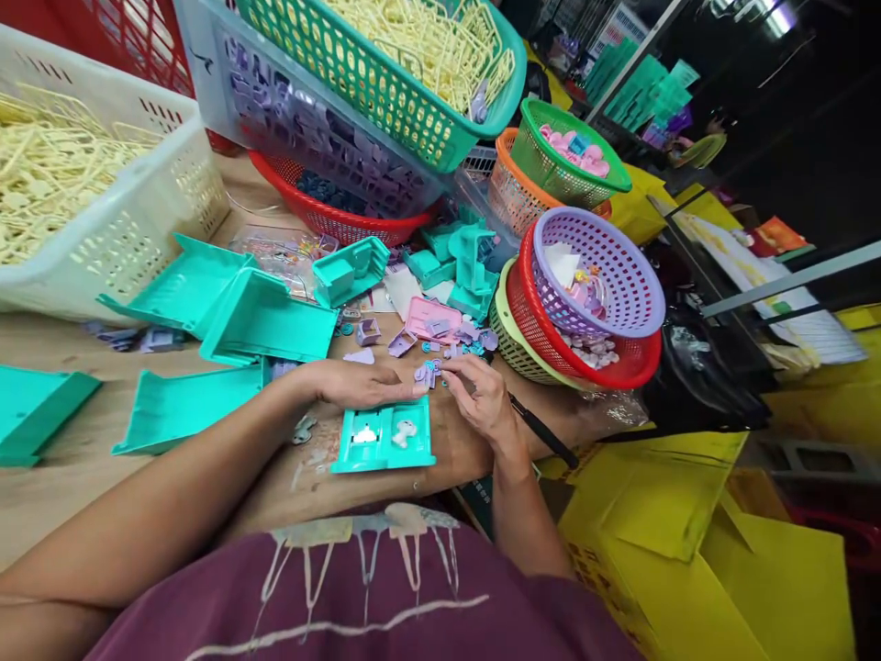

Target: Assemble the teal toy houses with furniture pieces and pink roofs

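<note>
In the middle of the head view, a teal plastic panel [385, 459] lies on the table with two openings in its face. My left hand [354, 383] reaches over the panel's far edge, its thumb stretched along a small purple plastic part [427, 374] and closed on it; its other fingers are mostly hidden. From the right, my right hand [482, 395] comes close to the same part with thumb and fingertips pinched; whatever lies between them is too small to make out. Several loose purple and teal pieces [474, 340] lie just beyond, near a pink tray-shaped piece [432, 317].
Teal housings [275, 317] lie to the left and ahead. A white crate [138, 211] and a green basket [440, 119] hold yellow frames. Stacked baskets, a purple one [633, 285] on top, stand right. A black-handled tool [543, 430] lies near yellow cartons [674, 514].
</note>
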The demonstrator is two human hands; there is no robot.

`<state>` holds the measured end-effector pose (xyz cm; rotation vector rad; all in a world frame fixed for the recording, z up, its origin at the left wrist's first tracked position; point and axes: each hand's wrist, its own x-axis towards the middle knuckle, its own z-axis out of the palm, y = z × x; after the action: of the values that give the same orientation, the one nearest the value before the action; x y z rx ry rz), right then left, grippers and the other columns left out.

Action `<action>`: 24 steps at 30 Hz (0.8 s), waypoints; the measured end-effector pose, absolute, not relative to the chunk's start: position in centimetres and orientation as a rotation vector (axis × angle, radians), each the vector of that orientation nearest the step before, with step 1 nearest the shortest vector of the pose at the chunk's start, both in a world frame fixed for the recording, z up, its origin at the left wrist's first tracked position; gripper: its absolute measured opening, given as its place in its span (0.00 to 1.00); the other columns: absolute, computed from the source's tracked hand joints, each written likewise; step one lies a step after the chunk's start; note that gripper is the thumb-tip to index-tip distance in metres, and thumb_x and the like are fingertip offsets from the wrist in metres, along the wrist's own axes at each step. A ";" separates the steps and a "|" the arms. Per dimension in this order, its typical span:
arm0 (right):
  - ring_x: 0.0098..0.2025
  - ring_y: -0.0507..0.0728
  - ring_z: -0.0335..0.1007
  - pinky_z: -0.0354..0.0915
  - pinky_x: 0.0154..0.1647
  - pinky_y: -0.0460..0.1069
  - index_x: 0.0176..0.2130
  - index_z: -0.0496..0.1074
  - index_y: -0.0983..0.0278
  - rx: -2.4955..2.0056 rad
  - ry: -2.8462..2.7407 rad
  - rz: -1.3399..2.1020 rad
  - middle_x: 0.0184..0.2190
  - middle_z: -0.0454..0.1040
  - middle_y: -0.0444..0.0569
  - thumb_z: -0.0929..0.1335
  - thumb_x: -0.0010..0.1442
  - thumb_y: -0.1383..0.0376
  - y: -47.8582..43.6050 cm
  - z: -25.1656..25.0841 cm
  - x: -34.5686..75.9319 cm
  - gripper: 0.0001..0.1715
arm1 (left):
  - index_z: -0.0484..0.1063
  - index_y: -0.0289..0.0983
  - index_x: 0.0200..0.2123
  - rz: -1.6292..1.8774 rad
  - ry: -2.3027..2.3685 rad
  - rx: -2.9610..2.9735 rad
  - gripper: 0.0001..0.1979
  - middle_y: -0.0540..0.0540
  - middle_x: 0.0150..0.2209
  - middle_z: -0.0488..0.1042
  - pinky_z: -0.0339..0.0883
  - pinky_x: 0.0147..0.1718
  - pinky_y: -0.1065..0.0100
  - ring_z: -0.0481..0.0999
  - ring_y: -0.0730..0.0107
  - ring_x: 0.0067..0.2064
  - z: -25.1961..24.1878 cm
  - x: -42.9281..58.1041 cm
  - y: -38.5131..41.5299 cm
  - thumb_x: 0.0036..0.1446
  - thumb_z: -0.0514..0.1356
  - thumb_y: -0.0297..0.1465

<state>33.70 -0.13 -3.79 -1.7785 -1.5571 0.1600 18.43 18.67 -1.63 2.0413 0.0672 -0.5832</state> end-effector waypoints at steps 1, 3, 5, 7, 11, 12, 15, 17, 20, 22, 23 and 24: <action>0.42 0.55 0.73 0.68 0.45 0.50 0.44 0.75 0.62 -1.800 -1.550 0.172 0.38 0.77 0.50 0.63 0.68 0.64 -0.5 -4.0 33.7 0.11 | 0.76 0.32 0.39 -0.638 0.036 2.028 0.35 0.45 0.35 0.77 0.63 0.36 0.73 0.72 0.67 0.35 -1.6 18.4 18.6 0.59 0.48 0.58; 0.42 0.55 0.73 0.68 0.45 0.51 0.43 0.75 0.62 -1.840 -1.535 0.187 0.38 0.77 0.50 0.63 0.68 0.64 -1.2 -3.9 33.7 0.11 | 0.76 0.33 0.38 -0.759 -0.029 1.988 0.34 0.46 0.31 0.76 0.62 0.30 0.73 0.70 0.69 0.30 -1.4 18.4 18.5 0.59 0.49 0.58; 0.43 0.56 0.72 0.68 0.46 0.52 0.43 0.75 0.62 -1.840 -1.537 0.194 0.39 0.76 0.51 0.64 0.68 0.63 -1.6 -3.1 33.4 0.11 | 0.75 0.33 0.37 -0.778 -0.069 1.936 0.31 0.48 0.30 0.76 0.61 0.28 0.73 0.69 0.70 0.29 -1.3 18.4 18.4 0.58 0.52 0.57; 0.43 0.56 0.72 0.67 0.47 0.53 0.43 0.74 0.61 -1.798 -1.572 0.205 0.39 0.76 0.50 0.66 0.66 0.62 -1.9 -1.6 32.5 0.09 | 0.75 0.34 0.36 -0.764 -0.096 1.907 0.29 0.48 0.30 0.75 0.61 0.27 0.73 0.68 0.71 0.28 -1.3 18.3 18.4 0.59 0.53 0.55; 0.41 0.57 0.67 0.64 0.47 0.54 0.42 0.74 0.61 -1.793 -1.757 0.292 0.36 0.72 0.48 0.71 0.60 0.55 -1.9 0.8 29.2 0.14 | 0.75 0.33 0.37 -0.726 -0.084 2.018 0.29 0.48 0.30 0.74 0.59 0.27 0.73 0.67 0.71 0.29 -1.9 18.2 18.5 0.60 0.51 0.54; 0.42 0.58 0.66 0.64 0.46 0.54 0.42 0.74 0.61 -1.839 -1.798 0.316 0.37 0.71 0.48 0.71 0.60 0.53 -1.8 1.0 28.4 0.15 | 0.75 0.33 0.38 -0.707 -0.066 2.043 0.29 0.48 0.31 0.74 0.59 0.27 0.73 0.67 0.71 0.30 -2.0 18.2 18.5 0.60 0.51 0.54; 0.45 0.58 0.63 0.61 0.46 0.53 0.41 0.75 0.60 -2.006 -1.834 0.338 0.38 0.67 0.48 0.72 0.60 0.54 -1.5 1.1 27.0 0.13 | 0.75 0.34 0.38 -0.661 -0.065 2.005 0.31 0.48 0.31 0.74 0.59 0.27 0.73 0.67 0.70 0.30 -2.4 18.1 18.5 0.59 0.49 0.56; 0.45 0.58 0.61 0.59 0.46 0.53 0.40 0.75 0.58 -2.057 -1.840 0.332 0.38 0.66 0.47 0.72 0.60 0.58 -1.4 1.3 27.0 0.09 | 0.75 0.34 0.35 -0.647 -0.086 1.967 0.32 0.48 0.29 0.73 0.59 0.26 0.72 0.66 0.70 0.29 -2.5 18.0 18.5 0.59 0.48 0.57; 0.46 0.56 0.62 0.59 0.46 0.52 0.39 0.76 0.57 -1.990 -1.926 0.390 0.38 0.67 0.44 0.72 0.60 0.60 -1.3 1.8 28.4 0.06 | 0.75 0.34 0.34 -0.617 -0.075 1.987 0.33 0.48 0.29 0.72 0.59 0.26 0.72 0.66 0.69 0.29 -2.5 17.8 18.5 0.58 0.48 0.58; 0.46 0.55 0.63 0.61 0.50 0.52 0.41 0.76 0.57 -1.902 -1.950 0.447 0.40 0.68 0.44 0.71 0.61 0.59 -1.0 1.5 29.9 0.07 | 0.75 0.34 0.36 -0.615 -0.044 2.009 0.33 0.48 0.30 0.73 0.60 0.26 0.72 0.66 0.69 0.29 -2.5 17.6 18.6 0.58 0.48 0.59; 0.47 0.55 0.63 0.61 0.52 0.52 0.43 0.75 0.58 -1.900 -1.905 0.420 0.41 0.69 0.45 0.70 0.63 0.59 -0.8 1.0 30.8 0.09 | 0.75 0.34 0.36 -0.623 -0.026 2.015 0.33 0.47 0.31 0.73 0.60 0.26 0.72 0.67 0.69 0.29 -2.5 17.6 18.7 0.58 0.48 0.59; 0.49 0.56 0.64 0.61 0.54 0.53 0.47 0.74 0.59 -1.941 -1.822 0.348 0.44 0.69 0.47 0.69 0.64 0.59 -0.6 0.4 31.7 0.12 | 0.75 0.34 0.37 -0.637 -0.010 2.017 0.33 0.47 0.31 0.73 0.60 0.26 0.72 0.67 0.69 0.29 -2.5 17.5 18.7 0.57 0.49 0.59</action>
<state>31.67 -0.62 0.36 -1.9408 -1.8223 0.3476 17.53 18.70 -2.48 2.0173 -0.0099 -0.6366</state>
